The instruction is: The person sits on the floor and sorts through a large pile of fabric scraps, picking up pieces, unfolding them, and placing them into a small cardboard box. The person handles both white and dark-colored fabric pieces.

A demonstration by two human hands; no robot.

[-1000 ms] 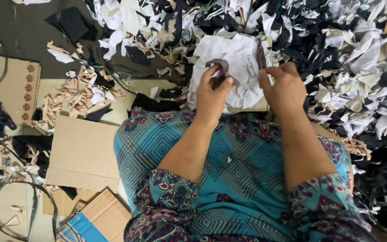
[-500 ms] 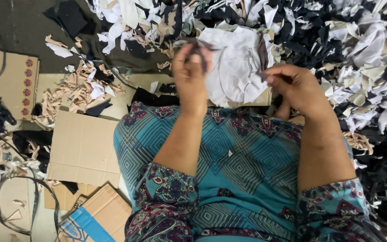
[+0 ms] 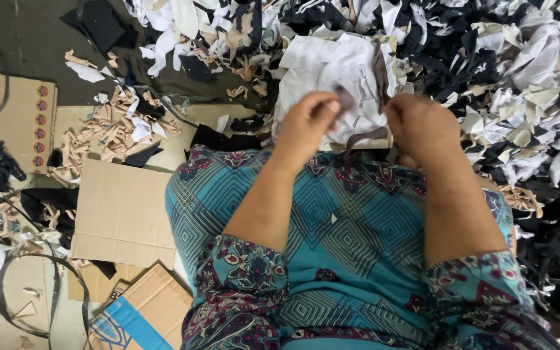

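Observation:
My left hand [image 3: 309,120] pinches a small grey-brown fabric scrap [image 3: 345,98] between thumb and fingers, just above my lap. My right hand [image 3: 422,126] is closed beside it, a little to the right; a brown strip [image 3: 379,68] rises from near it, but what the fingers hold is hidden. Both hands hover over a stack of white and grey fabric pieces [image 3: 332,65] resting at my knees. My lap is covered by a teal patterned garment [image 3: 351,227].
A large heap of black, white and beige fabric scraps [image 3: 520,84] fills the right and top. Flattened cardboard sheets [image 3: 121,210] lie at the left, with beige scraps [image 3: 108,129] and a black strap loop [image 3: 46,291] on the floor.
My left hand came down from the top of the white stack toward my lap, with the scrap in it. My right hand moved left, closer to the left hand.

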